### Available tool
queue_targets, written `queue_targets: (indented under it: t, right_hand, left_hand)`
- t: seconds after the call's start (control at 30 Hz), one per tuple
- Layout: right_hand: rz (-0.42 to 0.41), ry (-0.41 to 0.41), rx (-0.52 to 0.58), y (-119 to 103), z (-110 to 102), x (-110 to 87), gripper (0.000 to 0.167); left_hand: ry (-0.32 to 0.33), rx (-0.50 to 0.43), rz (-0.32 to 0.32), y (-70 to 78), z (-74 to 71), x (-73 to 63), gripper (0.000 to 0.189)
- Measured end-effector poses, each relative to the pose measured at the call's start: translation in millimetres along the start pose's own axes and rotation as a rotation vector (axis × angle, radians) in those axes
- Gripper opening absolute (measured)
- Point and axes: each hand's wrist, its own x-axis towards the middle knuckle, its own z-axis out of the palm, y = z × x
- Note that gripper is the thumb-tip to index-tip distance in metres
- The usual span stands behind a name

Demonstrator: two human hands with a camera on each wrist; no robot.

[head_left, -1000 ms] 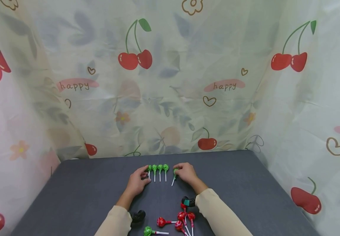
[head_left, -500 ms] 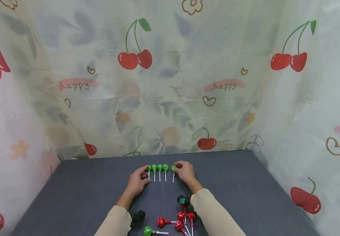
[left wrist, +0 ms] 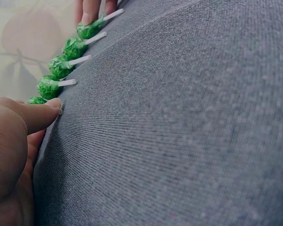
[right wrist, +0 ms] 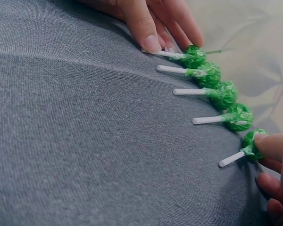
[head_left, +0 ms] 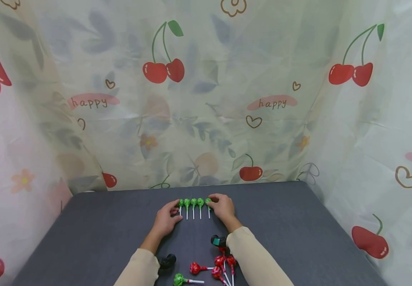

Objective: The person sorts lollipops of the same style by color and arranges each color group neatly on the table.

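Several green-wrapped lollipops (head_left: 193, 202) lie side by side near the far part of the table, heads away from me and white sticks toward me. At the row's left end, my left hand (head_left: 166, 218) holds the outermost lollipop (right wrist: 194, 56), thumb at its stick and a finger by its head. My right hand (head_left: 224, 207) pinches the head of the rightmost lollipop (right wrist: 252, 143), which rests on the cloth with a small gap to its neighbour (right wrist: 238, 117). In the left wrist view, the left thumb (left wrist: 42, 115) partly hides the nearest lollipop.
Several red lollipops (head_left: 219, 261) lie in a loose cluster near the front, by the right sleeve (head_left: 256, 254). One more green lollipop (head_left: 179, 279) lies sideways at the front edge of view. A dark grey cloth covers the table (head_left: 102, 230); a printed curtain (head_left: 199, 119) surrounds it.
My right hand has moved left and slightly away from me, bringing its lollipop nearer the row and turning its stick from slanted to nearly straight. The left hand has stayed in place.
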Motion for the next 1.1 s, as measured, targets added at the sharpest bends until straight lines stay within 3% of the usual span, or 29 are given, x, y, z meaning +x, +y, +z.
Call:
queue_targets:
  t: [1.1]
  right_hand:
    - [0.025,0.027,0.020,0.0,5.5,-4.1,0.023]
  left_hand:
    - [-0.003,-0.012,0.007,0.6,-0.4,-2.2,0.060]
